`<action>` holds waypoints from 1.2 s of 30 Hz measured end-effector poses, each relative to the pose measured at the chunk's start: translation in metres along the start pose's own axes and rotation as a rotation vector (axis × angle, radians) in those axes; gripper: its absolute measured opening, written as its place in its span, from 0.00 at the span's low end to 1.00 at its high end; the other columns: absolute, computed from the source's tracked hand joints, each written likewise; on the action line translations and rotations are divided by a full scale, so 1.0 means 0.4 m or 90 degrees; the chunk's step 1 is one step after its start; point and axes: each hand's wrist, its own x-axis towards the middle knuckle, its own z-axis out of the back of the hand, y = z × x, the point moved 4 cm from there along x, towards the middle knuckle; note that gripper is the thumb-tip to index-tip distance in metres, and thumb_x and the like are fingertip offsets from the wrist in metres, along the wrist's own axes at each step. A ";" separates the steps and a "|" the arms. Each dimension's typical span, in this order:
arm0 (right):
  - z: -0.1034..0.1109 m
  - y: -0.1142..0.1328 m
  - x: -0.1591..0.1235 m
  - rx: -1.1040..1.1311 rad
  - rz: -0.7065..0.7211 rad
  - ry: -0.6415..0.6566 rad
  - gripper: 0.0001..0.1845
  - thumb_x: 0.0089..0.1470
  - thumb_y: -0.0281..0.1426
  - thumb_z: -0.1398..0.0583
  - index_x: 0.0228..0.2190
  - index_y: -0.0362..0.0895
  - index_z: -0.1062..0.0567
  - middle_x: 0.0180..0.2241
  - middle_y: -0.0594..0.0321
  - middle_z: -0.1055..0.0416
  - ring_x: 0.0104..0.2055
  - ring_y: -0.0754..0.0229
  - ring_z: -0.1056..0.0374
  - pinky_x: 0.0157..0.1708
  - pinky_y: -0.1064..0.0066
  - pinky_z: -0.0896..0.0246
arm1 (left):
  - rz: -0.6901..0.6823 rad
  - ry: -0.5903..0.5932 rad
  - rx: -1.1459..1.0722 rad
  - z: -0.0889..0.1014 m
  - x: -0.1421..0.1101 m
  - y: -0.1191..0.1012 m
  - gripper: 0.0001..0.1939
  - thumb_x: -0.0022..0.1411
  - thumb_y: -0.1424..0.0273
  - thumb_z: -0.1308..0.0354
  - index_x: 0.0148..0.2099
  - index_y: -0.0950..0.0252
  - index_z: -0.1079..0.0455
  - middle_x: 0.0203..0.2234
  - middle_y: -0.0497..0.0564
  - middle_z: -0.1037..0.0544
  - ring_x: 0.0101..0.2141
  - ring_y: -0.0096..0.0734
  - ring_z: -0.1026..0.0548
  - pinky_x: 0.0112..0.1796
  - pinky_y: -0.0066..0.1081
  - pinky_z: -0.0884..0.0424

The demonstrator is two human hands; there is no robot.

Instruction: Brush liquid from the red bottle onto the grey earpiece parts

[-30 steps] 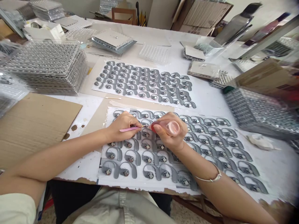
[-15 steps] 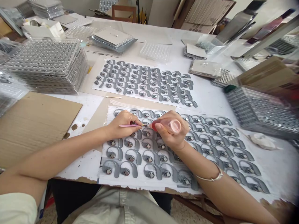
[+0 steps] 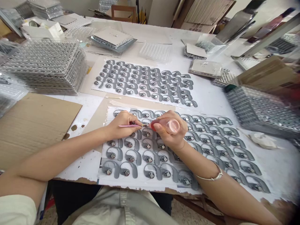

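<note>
The work surface is a white-covered table [image 3: 211, 100] with brown stains and a ragged front edge; a wooden chair [image 3: 123, 7] stands beyond its far side. A tall stack of clear trays [image 3: 44, 67] occupies the left, behind a flat cardboard sheet [image 3: 35, 128]; a second tray stack [image 3: 264, 109] stands at the right, with a crumpled white cloth [image 3: 263, 140] near it. A cotton swab [image 3: 113, 97] lies left of centre. Grey hook-shaped parts [image 3: 135, 171] are set out in rows as two groups, one near the person and one farther back; each part carries a round metallic component at one end. The bottle [image 3: 165, 124] is translucent pink with a red section toward its tip; the slender tool [image 3: 128, 125] is pink with a pale tip. The right hand [image 3: 174, 139] grasps the bottle, tilted so that its tip points left and its base faces the viewer. The left hand [image 3: 123, 125] pinches the tool, tip directed right. Both tips are close together over the near group; contact with a part cannot be determined.
</note>
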 end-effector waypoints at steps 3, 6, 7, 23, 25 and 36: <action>0.011 -0.026 0.014 0.103 -0.138 -0.059 0.11 0.52 0.37 0.37 0.23 0.45 0.29 0.21 0.65 0.31 0.22 0.64 0.35 0.23 0.70 0.38 | 0.038 0.008 -0.003 0.002 0.002 0.002 0.04 0.54 0.71 0.37 0.32 0.65 0.21 0.25 0.51 0.19 0.27 0.31 0.24 0.31 0.27 0.31; 0.028 -0.084 0.044 0.239 -0.375 -0.114 0.19 0.52 0.47 0.39 0.22 0.46 0.33 0.17 0.68 0.35 0.18 0.65 0.36 0.15 0.73 0.45 | 0.108 0.033 -0.004 0.004 0.008 0.001 0.06 0.53 0.70 0.37 0.33 0.65 0.20 0.24 0.50 0.20 0.26 0.30 0.25 0.27 0.25 0.33; 0.033 -0.106 0.056 0.292 -0.444 -0.130 0.21 0.50 0.50 0.39 0.22 0.47 0.36 0.16 0.70 0.37 0.17 0.66 0.36 0.12 0.74 0.49 | 0.135 0.037 -0.009 0.005 0.011 0.000 0.06 0.52 0.70 0.37 0.33 0.66 0.21 0.24 0.50 0.20 0.25 0.29 0.26 0.25 0.25 0.34; 0.059 -0.120 0.068 0.503 -0.668 -0.135 0.28 0.42 0.56 0.37 0.24 0.47 0.39 0.16 0.71 0.35 0.17 0.66 0.36 0.12 0.78 0.50 | -0.182 -0.035 0.247 -0.014 -0.058 -0.113 0.03 0.59 0.74 0.42 0.33 0.66 0.26 0.28 0.50 0.19 0.27 0.30 0.25 0.37 0.35 0.34; 0.083 -0.055 0.072 0.405 -0.553 -0.094 0.24 0.46 0.53 0.37 0.24 0.47 0.37 0.17 0.69 0.33 0.19 0.64 0.33 0.14 0.77 0.48 | -0.342 -0.038 0.349 -0.032 -0.086 -0.144 0.05 0.62 0.76 0.45 0.33 0.67 0.29 0.29 0.52 0.19 0.27 0.30 0.26 0.34 0.35 0.36; 0.074 0.055 -0.020 0.004 -0.265 -0.084 0.12 0.49 0.40 0.36 0.27 0.45 0.28 0.27 0.64 0.29 0.27 0.62 0.33 0.31 0.67 0.35 | -0.435 -0.088 0.445 -0.067 -0.120 -0.138 0.06 0.64 0.78 0.47 0.33 0.67 0.32 0.28 0.52 0.21 0.26 0.29 0.33 0.30 0.34 0.40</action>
